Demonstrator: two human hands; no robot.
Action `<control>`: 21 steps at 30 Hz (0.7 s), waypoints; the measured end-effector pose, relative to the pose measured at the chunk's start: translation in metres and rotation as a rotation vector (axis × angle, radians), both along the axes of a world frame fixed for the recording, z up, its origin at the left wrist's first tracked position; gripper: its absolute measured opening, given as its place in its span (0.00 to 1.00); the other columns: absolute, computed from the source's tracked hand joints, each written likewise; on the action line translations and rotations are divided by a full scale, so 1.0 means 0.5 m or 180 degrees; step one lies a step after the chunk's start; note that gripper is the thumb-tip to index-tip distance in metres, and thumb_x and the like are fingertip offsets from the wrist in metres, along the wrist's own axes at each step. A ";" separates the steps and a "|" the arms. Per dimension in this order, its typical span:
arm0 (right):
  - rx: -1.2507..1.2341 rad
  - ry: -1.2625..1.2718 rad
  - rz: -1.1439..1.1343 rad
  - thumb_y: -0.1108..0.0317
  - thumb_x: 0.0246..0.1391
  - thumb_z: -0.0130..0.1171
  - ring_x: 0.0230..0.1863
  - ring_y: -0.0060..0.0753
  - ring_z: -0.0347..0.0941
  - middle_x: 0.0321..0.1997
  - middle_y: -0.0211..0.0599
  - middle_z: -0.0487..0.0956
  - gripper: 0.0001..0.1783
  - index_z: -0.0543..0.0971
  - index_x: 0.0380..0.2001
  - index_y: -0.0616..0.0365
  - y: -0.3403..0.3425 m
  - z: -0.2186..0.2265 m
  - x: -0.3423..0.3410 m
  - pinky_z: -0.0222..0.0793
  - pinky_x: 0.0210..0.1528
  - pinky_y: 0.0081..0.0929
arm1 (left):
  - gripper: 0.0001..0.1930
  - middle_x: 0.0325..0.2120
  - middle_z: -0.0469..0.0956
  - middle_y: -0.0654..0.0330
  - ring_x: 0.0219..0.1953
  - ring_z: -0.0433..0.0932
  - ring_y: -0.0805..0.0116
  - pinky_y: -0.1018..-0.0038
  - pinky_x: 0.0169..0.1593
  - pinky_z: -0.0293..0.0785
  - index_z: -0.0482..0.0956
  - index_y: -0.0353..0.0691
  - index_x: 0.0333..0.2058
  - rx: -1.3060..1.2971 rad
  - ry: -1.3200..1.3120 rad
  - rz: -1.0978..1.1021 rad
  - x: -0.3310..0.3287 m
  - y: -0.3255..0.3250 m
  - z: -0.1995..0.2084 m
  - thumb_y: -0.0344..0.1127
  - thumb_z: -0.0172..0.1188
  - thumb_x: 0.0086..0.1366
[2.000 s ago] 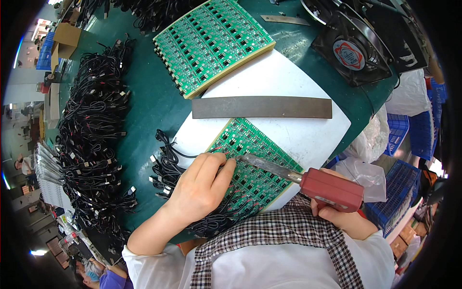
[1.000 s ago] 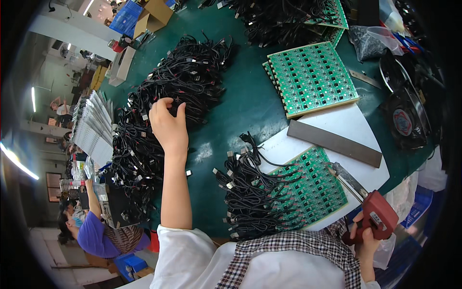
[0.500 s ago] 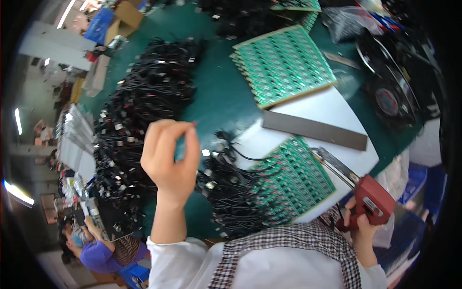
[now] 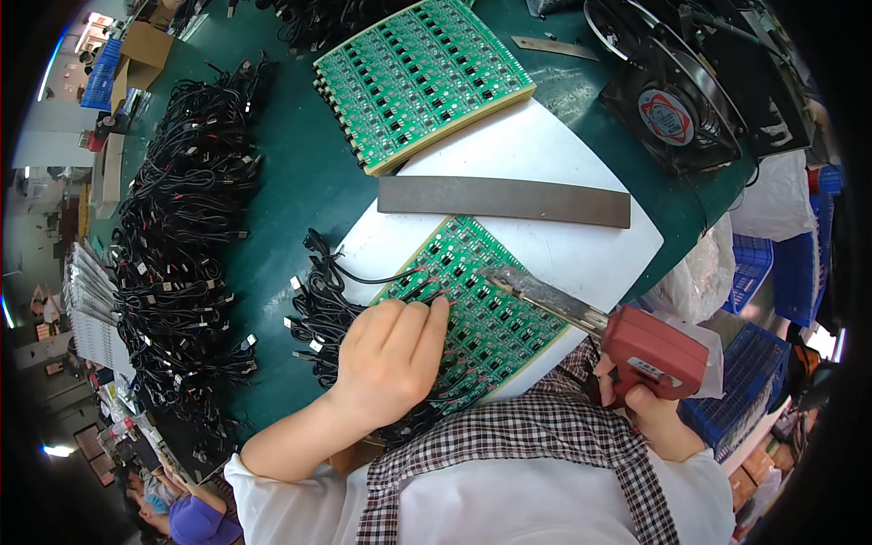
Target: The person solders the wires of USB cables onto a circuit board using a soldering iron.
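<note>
On a green counter (image 4: 291,200), a circuit board (image 4: 486,318) is laid cornerwise, partly over a white sheet (image 4: 581,173), close in front of a checked apron (image 4: 509,427). By the left hand (image 4: 391,359) the left part of the board is covered; its fingers are closed on a thin lead (image 4: 446,294), whose red end is seen at the fingertips while the rest is hidden by the hand. By the right hand (image 4: 647,404) a red soldering gun (image 4: 656,352) is held, with the fingers wrapped around its handle. Its long metal barrel is pointed to the left across the board, and the tip is placed over the middle of the far half, near the left fingertips; whether the board is touched by it cannot be told.

Black cables (image 4: 322,295) are bunched along the board's left side, and red wire ends are spread over its left and near parts. Across the white sheet, just at the board's far corner, a dark flat bar (image 4: 504,202) is set. Beyond the bar, a stack of green boards (image 4: 422,82) is rested partly on the sheet. At the left, a long heap of black cables (image 4: 186,200) is piled. At the far right, a black fan (image 4: 668,118) is stood near a metal strip (image 4: 554,47). Beside the counter, blue crates (image 4: 740,368) are seen at the right, and a co-worker in purple (image 4: 195,520) is seen at the lower left
</note>
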State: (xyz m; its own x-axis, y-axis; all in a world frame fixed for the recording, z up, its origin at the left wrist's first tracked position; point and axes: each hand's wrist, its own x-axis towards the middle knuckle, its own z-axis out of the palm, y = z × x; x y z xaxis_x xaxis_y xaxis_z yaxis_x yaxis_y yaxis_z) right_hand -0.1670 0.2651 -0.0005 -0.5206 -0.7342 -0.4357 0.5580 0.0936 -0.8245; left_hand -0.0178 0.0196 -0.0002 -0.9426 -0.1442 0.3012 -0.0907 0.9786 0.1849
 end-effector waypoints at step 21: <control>-0.0152 -0.0106 0.0420 0.73 0.44 0.67 0.42 0.28 0.74 0.46 0.44 0.76 0.43 0.57 0.62 0.61 0.001 -0.012 -0.003 0.73 0.38 0.21 | 0.20 0.27 0.71 0.56 0.28 0.71 0.62 0.71 0.31 0.69 0.76 0.29 0.37 0.0122 -0.0115 -0.0177 -0.002 -0.007 -0.006 0.28 0.55 0.41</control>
State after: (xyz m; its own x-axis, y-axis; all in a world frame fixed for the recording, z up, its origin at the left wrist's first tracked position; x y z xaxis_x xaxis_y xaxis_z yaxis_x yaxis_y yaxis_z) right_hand -0.1685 0.2657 -0.0066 -0.4040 -0.8158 -0.4139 0.5706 0.1290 -0.8110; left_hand -0.0190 0.0159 -0.0032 -0.9596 -0.1021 0.2620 -0.0436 0.9745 0.2200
